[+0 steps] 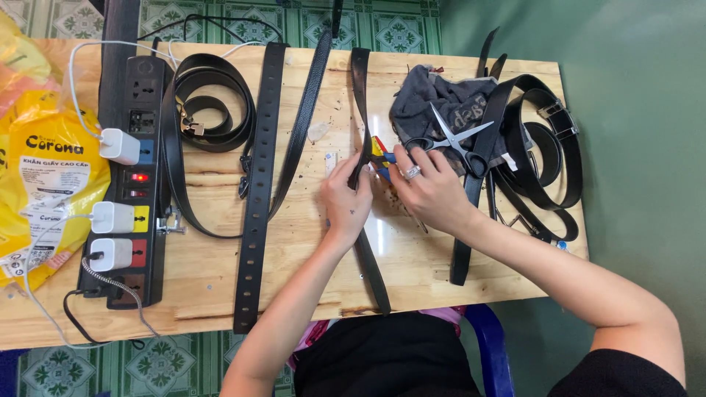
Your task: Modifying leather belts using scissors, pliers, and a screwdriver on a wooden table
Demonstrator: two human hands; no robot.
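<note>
Left arm: bare, it comes up from the lower middle and leans toward the right hand.
Left hand (344, 197): back of the hand faces up, fingers bent, the fingertips pinched together at the top.
Right arm: bare forearm, it enters from the lower right corner and goes diagonally up-left; a dark sleeve is at the shoulder.
Right hand (430, 190): palm down, fingers curled forward, a ring on one finger.
Spacing: the two hands are close, side by side, not touching.

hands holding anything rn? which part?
Left hand pinches a black belt at mid-length. Right hand rests by the scissors; whether it grips anything cannot be told.
</note>
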